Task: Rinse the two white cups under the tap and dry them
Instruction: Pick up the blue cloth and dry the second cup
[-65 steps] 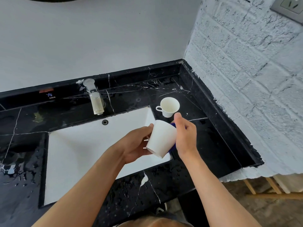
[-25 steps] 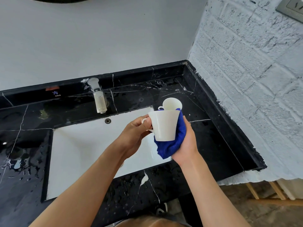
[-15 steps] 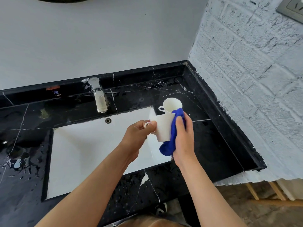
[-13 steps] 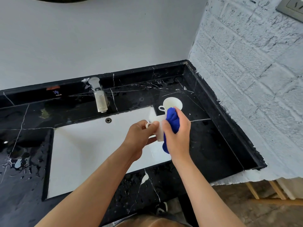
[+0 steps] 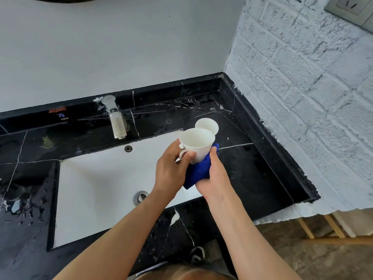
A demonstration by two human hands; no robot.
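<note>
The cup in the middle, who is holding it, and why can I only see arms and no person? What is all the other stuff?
The camera sits on the person's head and looks down, so you see only their two arms, as if through their eyes. There is no machine here, just bare hands.

The left hand holds a white cup by its handle, with the open top facing up. The right hand holds a blue cloth against the bottom of the cup to dry it.

Just behind it, a second cup stands on the black counter. The counter is shiny and has water drops on it.

Below the hands is a white sink with a drain. Behind it is the tap, with no water visible coming out. On the right is a white brick wall.
</note>
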